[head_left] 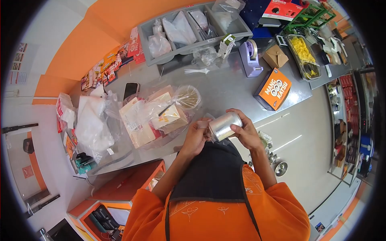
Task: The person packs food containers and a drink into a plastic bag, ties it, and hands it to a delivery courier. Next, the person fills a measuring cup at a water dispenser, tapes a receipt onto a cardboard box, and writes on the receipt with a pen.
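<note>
A silver cylindrical can [224, 126] lies tilted between my two hands, just in front of the black apron. My right hand [248, 133] is wrapped round its right end, with the thumb across the side. At its left end, my left hand [196, 137] has its fingers closed against the can. Some clear plastic seems to show by those fingers, but I cannot make it out well. Beyond my left hand, a clear plastic bag [152, 114] holds flat cardboard packages and a round clear-lidded container [187, 97] on the steel counter [225, 90].
An orange box [274, 89], a brown box [276, 56] and a purple tape dispenser [250, 60] stand to the right. A grey divided bin [161, 59] of plastic bags is at the back. White bags [94, 120] and a phone [131, 90] lie left.
</note>
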Tool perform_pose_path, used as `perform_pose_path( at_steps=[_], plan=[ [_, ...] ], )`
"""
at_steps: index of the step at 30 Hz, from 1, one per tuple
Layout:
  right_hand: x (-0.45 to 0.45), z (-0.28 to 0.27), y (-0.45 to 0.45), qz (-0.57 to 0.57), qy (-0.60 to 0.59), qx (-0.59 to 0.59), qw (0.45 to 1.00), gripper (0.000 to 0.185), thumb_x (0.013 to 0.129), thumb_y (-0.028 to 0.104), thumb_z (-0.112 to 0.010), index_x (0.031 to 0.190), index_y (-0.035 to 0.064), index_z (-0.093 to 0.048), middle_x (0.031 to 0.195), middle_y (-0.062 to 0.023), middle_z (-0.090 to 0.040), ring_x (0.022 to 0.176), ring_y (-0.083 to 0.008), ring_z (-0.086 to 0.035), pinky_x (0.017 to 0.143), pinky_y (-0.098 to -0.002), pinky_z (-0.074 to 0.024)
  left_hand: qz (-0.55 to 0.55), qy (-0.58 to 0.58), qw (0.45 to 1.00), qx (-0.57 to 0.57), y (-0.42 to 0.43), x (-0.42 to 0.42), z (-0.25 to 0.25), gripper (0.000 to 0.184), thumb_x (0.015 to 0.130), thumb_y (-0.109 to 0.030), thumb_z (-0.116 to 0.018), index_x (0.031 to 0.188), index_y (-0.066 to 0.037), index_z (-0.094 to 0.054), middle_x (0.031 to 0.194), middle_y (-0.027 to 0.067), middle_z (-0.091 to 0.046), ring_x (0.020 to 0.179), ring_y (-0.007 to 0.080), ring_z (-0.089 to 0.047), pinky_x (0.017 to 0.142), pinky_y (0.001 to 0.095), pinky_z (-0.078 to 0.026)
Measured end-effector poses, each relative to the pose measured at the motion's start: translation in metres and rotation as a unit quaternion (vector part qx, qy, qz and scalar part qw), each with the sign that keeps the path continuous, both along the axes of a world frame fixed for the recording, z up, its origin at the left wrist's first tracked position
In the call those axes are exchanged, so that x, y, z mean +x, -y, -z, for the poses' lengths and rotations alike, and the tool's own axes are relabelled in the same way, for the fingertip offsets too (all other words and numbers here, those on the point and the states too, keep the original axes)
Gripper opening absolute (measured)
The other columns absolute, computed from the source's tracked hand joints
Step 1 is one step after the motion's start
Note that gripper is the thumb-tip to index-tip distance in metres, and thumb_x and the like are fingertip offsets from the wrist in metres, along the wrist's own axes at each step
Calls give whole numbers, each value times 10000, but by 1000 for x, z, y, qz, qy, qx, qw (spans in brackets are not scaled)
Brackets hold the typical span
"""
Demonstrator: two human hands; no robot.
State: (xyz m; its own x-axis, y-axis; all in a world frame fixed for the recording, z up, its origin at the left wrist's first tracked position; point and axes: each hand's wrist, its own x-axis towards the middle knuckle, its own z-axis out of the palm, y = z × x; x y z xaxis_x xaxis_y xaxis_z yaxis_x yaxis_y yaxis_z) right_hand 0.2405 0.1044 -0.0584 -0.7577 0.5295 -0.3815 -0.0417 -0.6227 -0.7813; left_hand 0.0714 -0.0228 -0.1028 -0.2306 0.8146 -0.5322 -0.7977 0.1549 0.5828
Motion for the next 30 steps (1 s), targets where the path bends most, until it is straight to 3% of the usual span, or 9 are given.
perform_pose_path(
  at_steps=[4,10,12,15,18,22,23,26,30],
  plan=[
    [3,17,6,3,33,145,989,592,848,164,-770,1363,69,-494,1126,-73,-603,1068,-164,-578,921,-293,-473,25,-23,999,24,7,-6,-3,207,972,-60,-567,1142,23,-651,911,56,-670,676,82,-568,553,236,-438],
    [-2,10,13,62,62,266,960,602,813,97,-778,1340,36,-494,1123,-78,-605,1065,-173,-579,937,-298,-467,91,-237,967,-20,21,-9,-10,216,937,-8,-596,1135,33,-670,931,34,-681,695,43,-548,553,214,-412],
    [-3,11,13,74,78,309,945,594,810,57,-767,1336,25,-494,1133,-85,-609,1076,-175,-584,953,-304,-467,33,-302,952,-26,21,-10,-12,218,935,-4,-597,1138,24,-673,880,27,-670,659,36,-532,523,216,-395],
    [-6,6,9,122,59,263,955,631,778,148,-768,1329,9,-493,1132,-114,-614,1073,-209,-612,955,-333,-494,-2,-353,934,-60,12,-13,-22,217,926,-21,-614,1128,0,-689,773,-9,-612,589,30,-462,503,220,-362],
    [-1,0,1,117,-135,-27,984,718,716,258,-717,1337,-8,-473,1114,-140,-616,1038,-251,-637,937,-364,-526,5,-376,922,-87,5,-11,-29,205,920,-50,-638,1108,3,-699,719,-22,-586,562,26,-431,502,225,-355],
    [-20,-25,-17,-87,-163,72,980,606,617,266,-637,1141,-38,-606,997,-148,-639,982,-276,-652,838,-387,-544,25,-403,909,-105,1,-9,-35,196,917,-86,-662,1078,14,-709,718,-2,-597,569,28,-445,509,244,-368],
    [-24,-25,-26,-164,-74,184,966,526,643,271,-657,1091,-4,-659,897,-154,-677,916,-297,-681,791,-408,-536,20,-389,917,-89,0,-9,-38,198,909,-88,-669,1073,15,-712,731,10,-611,579,33,-459,513,253,-374],
    [-46,-62,-24,-398,117,510,753,540,690,284,-677,1185,68,-660,836,-159,-698,855,-329,-694,772,-429,-531,17,-409,912,-41,-1,-14,-42,200,873,-65,-686,1054,12,-722,730,28,-619,596,56,-492,525,272,-390],
    [-52,-59,-16,-472,301,639,527,570,758,321,-716,1303,190,-611,831,-164,-684,853,-343,-693,792,-450,-517,75,-581,809,-50,11,-35,-50,224,791,14,-691,1007,-4,-743,680,52,-566,609,116,-499,563,292,-402]
  ],
)
